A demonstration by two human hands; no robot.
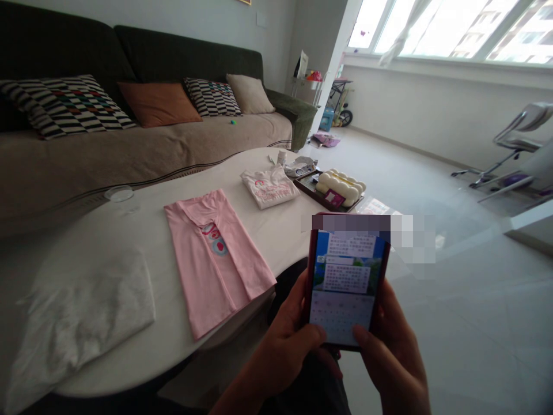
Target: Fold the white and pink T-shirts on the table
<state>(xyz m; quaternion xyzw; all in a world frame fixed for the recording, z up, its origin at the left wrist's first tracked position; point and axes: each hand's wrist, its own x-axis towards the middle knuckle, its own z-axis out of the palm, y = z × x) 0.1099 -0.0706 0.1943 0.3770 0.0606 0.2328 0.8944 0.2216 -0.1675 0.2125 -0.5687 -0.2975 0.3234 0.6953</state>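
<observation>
Both of my hands hold a red-cased phone (pixel 345 285) upright in front of me, its screen lit with a chat and keyboard. My left hand (pixel 283 340) wraps the phone's left edge, thumb resting on the lower screen. My right hand (pixel 395 351) grips the right edge, thumb also on the keyboard area. To the left on the white table (pixel 142 346) lies a folded pink shirt (pixel 213 259). A white cloth (pixel 82 311) lies at the near left, and a folded white printed garment (pixel 268 185) lies farther back.
A dark tray (pixel 328 199) with a cream ribbed object stands at the table's far end, and a clear dish (pixel 118 194) sits near the sofa side. A sofa (pixel 129 144) with patterned cushions runs behind. A chair base (pixel 510 150) stands at right on the pale floor.
</observation>
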